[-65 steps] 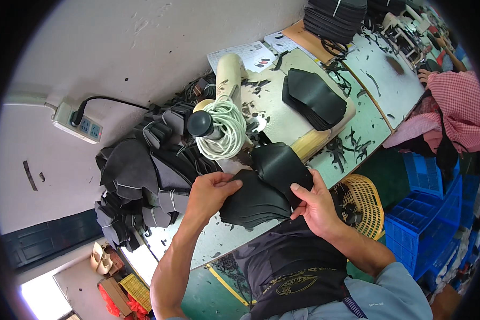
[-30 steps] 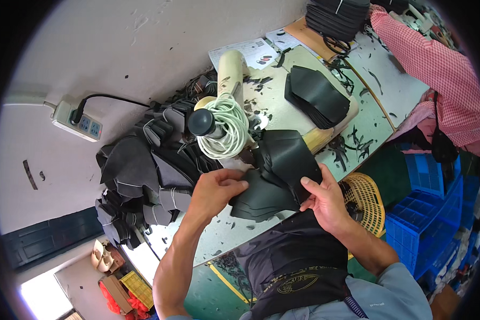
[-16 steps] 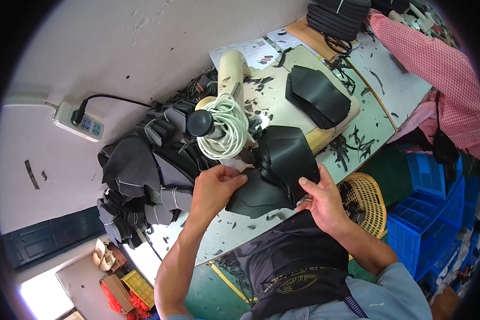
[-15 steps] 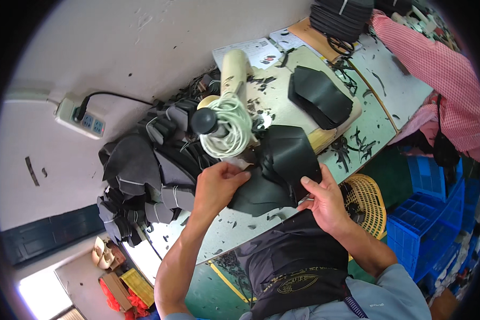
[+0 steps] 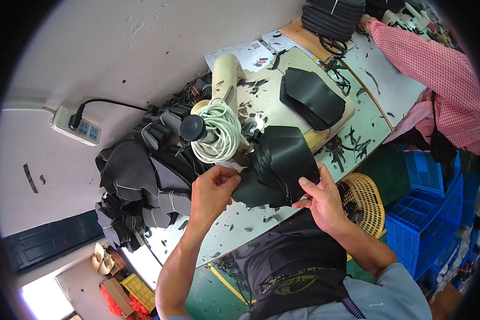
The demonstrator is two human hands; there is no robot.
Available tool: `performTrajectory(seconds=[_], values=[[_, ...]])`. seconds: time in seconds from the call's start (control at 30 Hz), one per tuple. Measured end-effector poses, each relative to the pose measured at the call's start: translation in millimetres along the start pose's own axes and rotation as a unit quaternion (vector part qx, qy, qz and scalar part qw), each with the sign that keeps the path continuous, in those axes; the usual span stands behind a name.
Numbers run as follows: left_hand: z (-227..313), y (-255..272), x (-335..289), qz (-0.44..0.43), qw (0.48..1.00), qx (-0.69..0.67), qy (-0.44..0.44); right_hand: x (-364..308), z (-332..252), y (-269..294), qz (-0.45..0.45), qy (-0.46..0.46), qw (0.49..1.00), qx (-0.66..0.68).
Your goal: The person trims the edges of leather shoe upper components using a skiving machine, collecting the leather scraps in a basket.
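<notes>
A fanned stack of black leather-like pieces (image 5: pixel 288 154) lies against the working end of a cream machine (image 5: pixel 225 74). My right hand (image 5: pixel 325 202) grips the stack's right edge, thumb on top and fingers beneath. At the left edge of the pieces, my left hand (image 5: pixel 214 192) is closed in a pinch. Its fingertips hide whatever is between them. Just beyond it, a coil of white cord (image 5: pixel 221 130) hangs on the machine beside a round black knob (image 5: pixel 192 128). Another stack of black pieces (image 5: pixel 314 98) rests on the machine's pale top.
Banded bundles of dark pieces (image 5: pixel 130 165) crowd the left. Black scraps litter the white table (image 5: pixel 378 125). A yellow basket (image 5: pixel 376 200) and blue crates (image 5: pixel 418 224) stand at right. Someone in a red-checked sleeve (image 5: pixel 426 69) is at far right. A power strip (image 5: pixel 77 128) hangs on the wall.
My left hand has drawn slightly left and down, off the top of the pieces to their edge. The lower pieces have shifted up, more edges showing fanned. The right hand keeps its grip.
</notes>
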State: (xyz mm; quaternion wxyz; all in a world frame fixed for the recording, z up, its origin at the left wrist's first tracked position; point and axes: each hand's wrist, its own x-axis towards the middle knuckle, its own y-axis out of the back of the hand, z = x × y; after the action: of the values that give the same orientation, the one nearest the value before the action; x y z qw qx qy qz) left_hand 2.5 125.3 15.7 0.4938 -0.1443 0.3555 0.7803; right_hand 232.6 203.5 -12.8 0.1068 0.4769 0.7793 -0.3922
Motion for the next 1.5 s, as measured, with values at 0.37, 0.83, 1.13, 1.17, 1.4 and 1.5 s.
performTrajectory(seconds=[0.37, 0.83, 1.13, 1.17, 1.4, 1.5], values=[[-40.6, -34.0, -44.5, -0.096, 0.986, -0.135, 0.001, -8.8, -1.2, 17.9, -0.043, 0.007, 0.999, -0.013], [-69.3, -25.9, -147.4, -0.361, 0.933, -0.012, 0.009, -84.5, 34.2, 27.9, -0.381, -0.056, 0.847, -0.367], [-35.5, -43.6, -178.8, -0.226, 0.904, 0.246, -0.268, 11.5, -71.1, 4.5, -0.004, 0.493, 0.639, -0.591], [-31.1, -44.3, -179.0, -0.237, 0.899, 0.255, -0.264, 35.5, -83.1, 4.6, 0.037, 0.518, 0.604, -0.605], [-52.6, -31.2, -156.1, -0.287, 0.934, 0.058, -0.206, 111.1, -85.1, 7.8, 0.042, 0.447, 0.533, -0.717], [-53.1, -12.9, -110.8, -0.236, 0.971, -0.008, -0.046, 123.9, -93.8, 6.1, 0.041, 0.466, 0.512, -0.72]])
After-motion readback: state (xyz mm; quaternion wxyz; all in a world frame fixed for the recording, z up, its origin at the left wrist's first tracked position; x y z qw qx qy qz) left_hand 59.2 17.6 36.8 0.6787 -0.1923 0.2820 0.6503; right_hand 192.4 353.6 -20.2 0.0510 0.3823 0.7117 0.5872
